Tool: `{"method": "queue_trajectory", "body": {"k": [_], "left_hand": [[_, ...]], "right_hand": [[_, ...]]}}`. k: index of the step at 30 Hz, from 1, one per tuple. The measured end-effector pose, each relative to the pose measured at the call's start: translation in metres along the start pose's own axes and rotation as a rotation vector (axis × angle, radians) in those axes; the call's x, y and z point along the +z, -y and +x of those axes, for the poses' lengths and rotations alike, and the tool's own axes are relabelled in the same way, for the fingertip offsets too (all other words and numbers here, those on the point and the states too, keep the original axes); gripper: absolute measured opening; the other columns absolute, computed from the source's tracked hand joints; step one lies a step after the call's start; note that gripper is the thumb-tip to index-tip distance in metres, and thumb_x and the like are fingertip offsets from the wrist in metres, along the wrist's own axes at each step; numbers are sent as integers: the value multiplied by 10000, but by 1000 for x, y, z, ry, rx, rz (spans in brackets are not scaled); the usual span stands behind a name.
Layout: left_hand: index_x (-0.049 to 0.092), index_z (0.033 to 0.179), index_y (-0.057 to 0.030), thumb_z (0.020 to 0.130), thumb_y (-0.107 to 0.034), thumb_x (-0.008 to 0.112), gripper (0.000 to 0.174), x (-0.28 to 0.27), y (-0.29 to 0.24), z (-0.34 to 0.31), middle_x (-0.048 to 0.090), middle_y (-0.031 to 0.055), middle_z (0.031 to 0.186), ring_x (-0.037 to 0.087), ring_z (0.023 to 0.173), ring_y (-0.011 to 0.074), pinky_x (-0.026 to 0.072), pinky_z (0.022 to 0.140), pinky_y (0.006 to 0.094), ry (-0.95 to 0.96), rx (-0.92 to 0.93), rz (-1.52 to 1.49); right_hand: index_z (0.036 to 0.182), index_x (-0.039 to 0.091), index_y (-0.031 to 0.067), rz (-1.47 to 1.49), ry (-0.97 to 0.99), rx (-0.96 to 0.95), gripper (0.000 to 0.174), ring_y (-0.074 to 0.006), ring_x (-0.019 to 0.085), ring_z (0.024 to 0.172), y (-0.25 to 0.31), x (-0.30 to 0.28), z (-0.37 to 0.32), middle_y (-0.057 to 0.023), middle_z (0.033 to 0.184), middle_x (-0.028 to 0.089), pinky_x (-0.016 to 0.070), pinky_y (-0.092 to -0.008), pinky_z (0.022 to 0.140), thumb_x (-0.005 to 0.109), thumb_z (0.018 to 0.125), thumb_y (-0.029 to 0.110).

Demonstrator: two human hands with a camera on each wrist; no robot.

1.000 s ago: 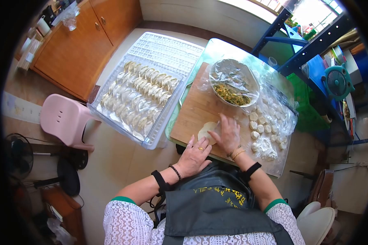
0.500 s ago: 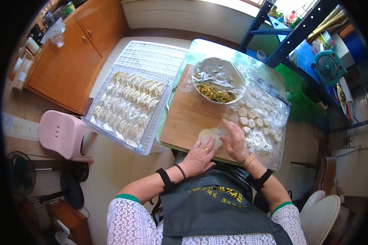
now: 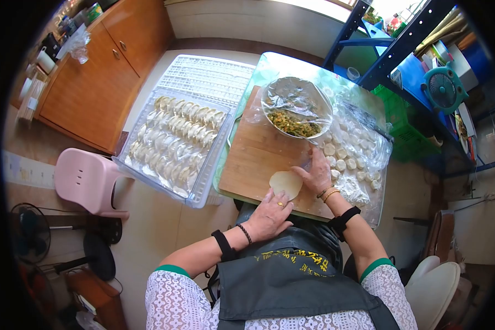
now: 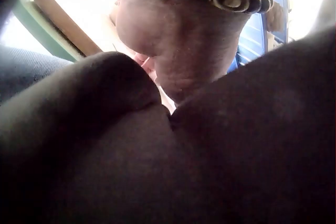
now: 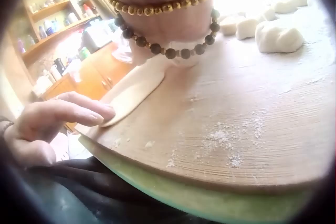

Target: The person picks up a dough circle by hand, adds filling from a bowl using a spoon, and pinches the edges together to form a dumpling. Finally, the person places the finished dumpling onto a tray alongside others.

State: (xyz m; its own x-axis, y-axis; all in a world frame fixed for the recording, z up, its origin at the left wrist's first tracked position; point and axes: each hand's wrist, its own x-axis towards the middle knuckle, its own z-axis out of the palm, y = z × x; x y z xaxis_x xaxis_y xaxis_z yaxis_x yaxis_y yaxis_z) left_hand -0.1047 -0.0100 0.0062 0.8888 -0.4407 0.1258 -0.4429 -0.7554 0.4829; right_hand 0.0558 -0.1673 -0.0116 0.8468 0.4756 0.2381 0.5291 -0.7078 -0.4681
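A thin round dough wrapper [image 3: 285, 183] lies near the front edge of the wooden board [image 3: 247, 159]. My left hand [image 3: 269, 213] reaches in from the left, its fingertips on the wrapper's near edge; in the right wrist view its thumb stays apart below the wrapper [image 5: 134, 95]. At the wrapper's right side is my right hand [image 3: 317, 173], thumb stretched toward the dough and fingers pointing away toward the bowl. A faint translucent patch shows between that thumb and the fingers, too indistinct to name. The left wrist view is mostly dark cloth and wrist.
Behind my hands stands a film-covered bowl [image 3: 275, 93] of chopped filling. Several dough pieces [image 3: 340, 164] and a flour heap [image 3: 351, 190] lie to the right, partly under plastic wrap [image 3: 377, 129]. At left, a tray [image 3: 224, 132] bears rows of dumplings [image 3: 173, 129]. A pink stool [image 3: 80, 179] stands farther left.
The right hand has shifted away from the wrapper to the right, its fingers now pointing at the bowl. More of the wrapper shows. The left hand stays at its near edge.
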Motion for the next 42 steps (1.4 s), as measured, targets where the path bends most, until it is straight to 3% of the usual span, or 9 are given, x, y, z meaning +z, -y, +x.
{"method": "queue_trajectory", "body": {"k": [4, 7, 11, 16, 25, 29, 31, 35, 42], "left_hand": [[526, 1176, 6, 793, -327, 682, 530, -5, 3, -6, 461, 205, 1267, 385, 1268, 364, 263, 1082, 546, -104, -47, 3], [529, 1176, 5, 796, -328, 678, 527, -6, 2, -8, 457, 207, 1279, 377, 1278, 362, 256, 1083, 555, -71, -39, -3], [522, 1191, 0, 806, -337, 666, 533, 1, 6, -13, 447, 207, 1306, 369, 1295, 353, 243, 1084, 572, -49, -22, -30], [509, 1206, -4, 820, -342, 651, 533, -3, 2, -19, 449, 194, 1314, 365, 1305, 338, 240, 1083, 581, -34, -44, 0], [549, 1130, -6, 808, -331, 666, 472, -11, 18, -9, 487, 189, 1232, 414, 1226, 338, 255, 1076, 576, -104, -190, 4], [559, 1130, -2, 794, -328, 679, 482, -13, 22, -9, 491, 194, 1221, 415, 1219, 357, 250, 1077, 579, -249, -197, 113], [558, 1142, 0, 793, -327, 679, 494, -12, 17, -10, 490, 197, 1227, 414, 1228, 360, 243, 1079, 580, -164, -167, 102], [548, 1163, 3, 792, -330, 677, 515, -5, 12, -14, 487, 202, 1240, 410, 1247, 367, 232, 1083, 584, -142, -144, 81], [517, 1207, 3, 805, -328, 662, 541, -11, 21, -16, 487, 199, 1223, 396, 1253, 361, 215, 1090, 577, -106, -213, 61]], "right_hand": [[1297, 439, 25, 130, -28, -18, 633, -342, 565, 999, -3, -8, -5, -186, 1113, 563, 409, -446, 860, 712, 774, 253], [1343, 418, 44, 70, -11, -240, 620, -333, 551, 1051, 29, -21, -18, -178, 1137, 561, 405, -453, 880, 675, 798, 190], [1354, 422, 79, -47, 199, -309, 597, -325, 511, 1113, 66, -4, -45, -163, 1153, 545, 401, -446, 894, 649, 818, 214], [1255, 456, 10, -171, 67, -96, 751, -325, 520, 983, 47, 12, -9, -151, 1058, 556, 387, -435, 859, 698, 747, 508], [1289, 437, -22, 308, 96, 247, 750, -357, 588, 921, 10, 0, 7, -210, 1031, 603, 451, -430, 864, 760, 731, 360], [1321, 427, 6, 224, 8, 65, 685, -359, 576, 956, 1, -3, -2, -202, 1055, 596, 443, -433, 872, 726, 765, 270], [1343, 411, 21, 160, 15, -104, 670, -362, 571, 966, 21, -9, -6, -193, 1063, 592, 437, -437, 870, 704, 778, 231], [1382, 375, 66, -86, 217, -282, 698, -327, 539, 999, 68, 2, -21, -147, 1073, 570, 418, -428, 845, 683, 787, 262], [1327, 415, 50, -67, 68, -70, 713, -328, 535, 1022, 37, 20, 1, -157, 1076, 571, 390, -450, 886, 709, 770, 384]]}}
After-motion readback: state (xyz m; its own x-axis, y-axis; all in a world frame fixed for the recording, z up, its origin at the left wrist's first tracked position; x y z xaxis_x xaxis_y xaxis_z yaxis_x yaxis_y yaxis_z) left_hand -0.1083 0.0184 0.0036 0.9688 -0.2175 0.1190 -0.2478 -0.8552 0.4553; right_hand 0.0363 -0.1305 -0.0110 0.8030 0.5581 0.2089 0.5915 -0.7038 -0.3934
